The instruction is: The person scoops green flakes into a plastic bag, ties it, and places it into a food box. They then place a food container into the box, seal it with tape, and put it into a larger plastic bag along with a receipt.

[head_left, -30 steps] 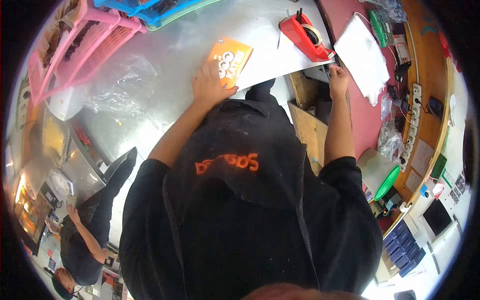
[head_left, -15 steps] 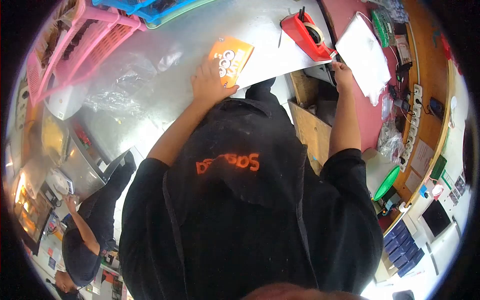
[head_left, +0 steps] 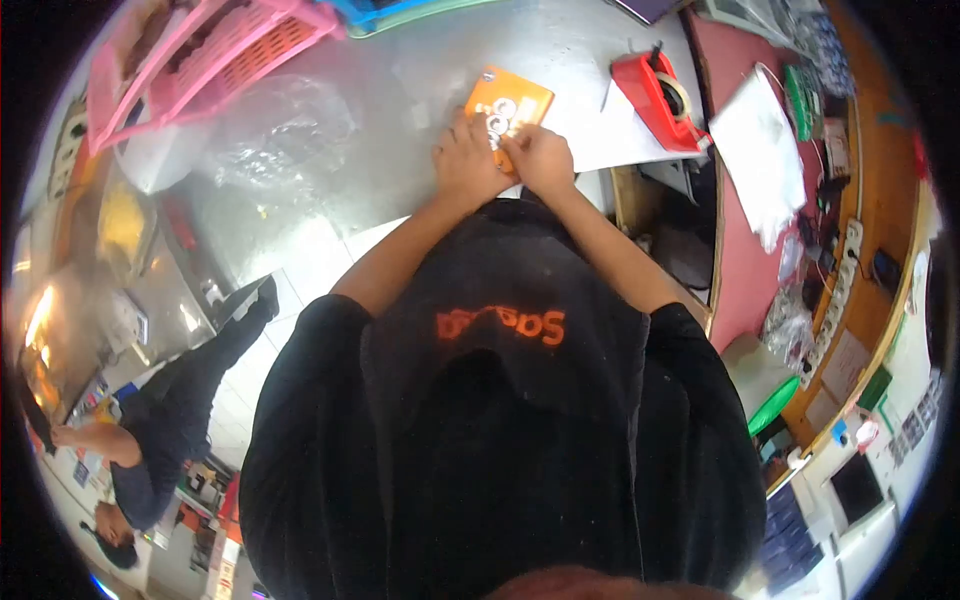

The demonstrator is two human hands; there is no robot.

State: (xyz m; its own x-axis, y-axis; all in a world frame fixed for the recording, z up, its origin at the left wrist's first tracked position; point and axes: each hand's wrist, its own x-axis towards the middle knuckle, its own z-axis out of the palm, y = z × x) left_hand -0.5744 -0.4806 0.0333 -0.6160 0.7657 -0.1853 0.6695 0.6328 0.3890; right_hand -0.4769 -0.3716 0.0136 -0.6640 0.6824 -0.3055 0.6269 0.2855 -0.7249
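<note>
An orange box (head_left: 520, 92) with white lettering and round printed shapes lies on the metal table (head_left: 400, 130) near its front edge. My left hand (head_left: 468, 165) rests over the box's left side, fingers bent onto it. On the lower right of the box is my right hand (head_left: 545, 158), with thumb and fingers pinched against the surface. Whatever may sit in that pinch is too small to see. To the right stands a red tape dispenser (head_left: 655, 105) carrying a roll of tape (head_left: 672, 92), with neither hand on it.
Clear plastic bags (head_left: 270, 140) lie left of the box, near a pink basket (head_left: 250, 55). A white packet (head_left: 755, 150) lies on the red surface (head_left: 730, 270) at right. Another person (head_left: 150, 440) stands at the far left.
My right hand has left the tape dispenser's cutting edge and moved left onto the orange box. My left hand stays on the box. The whole view has shifted, and the other person has moved.
</note>
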